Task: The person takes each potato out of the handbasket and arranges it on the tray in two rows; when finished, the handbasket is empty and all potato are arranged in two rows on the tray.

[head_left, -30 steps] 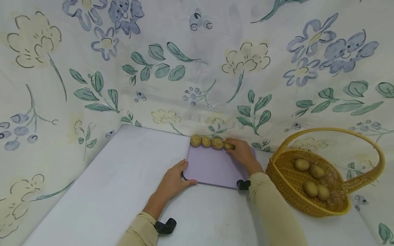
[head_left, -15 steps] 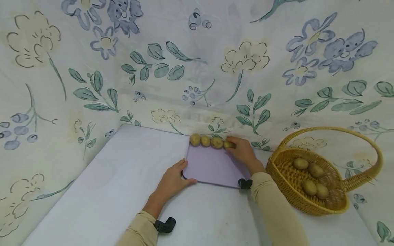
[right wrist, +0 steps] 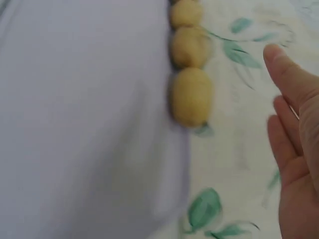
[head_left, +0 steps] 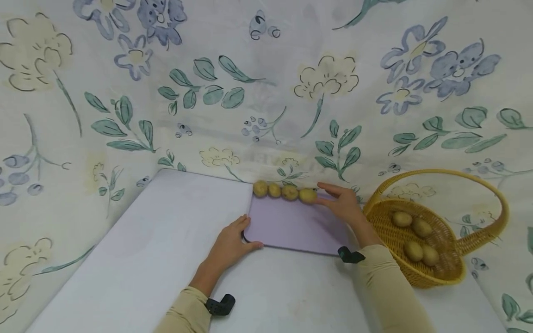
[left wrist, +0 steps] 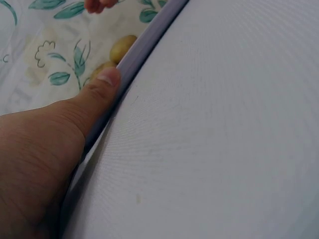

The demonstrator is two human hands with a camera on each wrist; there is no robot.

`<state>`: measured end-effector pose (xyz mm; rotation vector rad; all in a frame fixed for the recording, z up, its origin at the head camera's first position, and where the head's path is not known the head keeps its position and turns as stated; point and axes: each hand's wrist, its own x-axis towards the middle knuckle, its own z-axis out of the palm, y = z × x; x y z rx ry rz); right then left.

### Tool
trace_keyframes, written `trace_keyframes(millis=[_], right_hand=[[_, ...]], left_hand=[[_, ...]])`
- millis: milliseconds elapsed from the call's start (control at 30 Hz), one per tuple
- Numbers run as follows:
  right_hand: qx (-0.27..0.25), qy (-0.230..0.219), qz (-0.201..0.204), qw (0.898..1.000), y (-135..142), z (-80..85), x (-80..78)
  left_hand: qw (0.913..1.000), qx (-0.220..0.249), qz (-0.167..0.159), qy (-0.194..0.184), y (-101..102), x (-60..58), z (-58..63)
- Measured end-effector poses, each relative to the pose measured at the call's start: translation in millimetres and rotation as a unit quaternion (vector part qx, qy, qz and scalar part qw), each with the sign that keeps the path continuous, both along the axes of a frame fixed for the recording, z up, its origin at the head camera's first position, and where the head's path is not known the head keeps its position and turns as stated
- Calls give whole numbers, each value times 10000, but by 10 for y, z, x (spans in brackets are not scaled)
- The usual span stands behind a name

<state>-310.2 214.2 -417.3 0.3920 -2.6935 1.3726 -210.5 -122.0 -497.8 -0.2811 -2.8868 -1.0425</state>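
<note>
Head: the left hand point(head_left: 230, 240) grips the board point(head_left: 291, 226) at its near left corner; potatoes point(head_left: 290, 193) line the far edge. Left wrist: the thumb point(left wrist: 102, 89) should press steadily. Right wrist: the right hand point(right wrist: 301, 164), fingers extended, holds nothing and should not nudge them

Board point(head_left: 300, 226): plain lilac. Table point(head_left: 166, 231): white. Potatoes point(head_left: 290, 193): yellow-brown. Basket point(head_left: 447, 280), right: golden-brown weave. Cloth point(head_left: 287, 125), far side, carries green-leaf, blue- and pale-yellow-flower print on off-white. Sleeves point(head_left: 185, 311): beige.
</note>
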Motion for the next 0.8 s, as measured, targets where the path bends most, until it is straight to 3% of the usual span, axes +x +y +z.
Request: trace_keyframes(millis=[167, 333, 500, 633, 800], right_hand=[[-352, -689, 275, 9966, 319, 189, 199], [-177, -1168, 1082, 9871, 595, 377, 395], [106, -1219, 2009, 9719, 860, 472, 511], [-190, -1119, 2626, 9582, 1212, 503, 583], [-854, -1133, 2719, 9518, 1656, 491, 649]], left_hand=[[10000, -9, -13, -7, -4, -29, -11], [10000, 11, -27, -27, 5, -17, -12], [9999, 101, 35, -88, -5, -7, -22], [9998, 120, 29, -129, 8, -9, -31], [9999, 108, 55, -92, 26, 26, -30]])
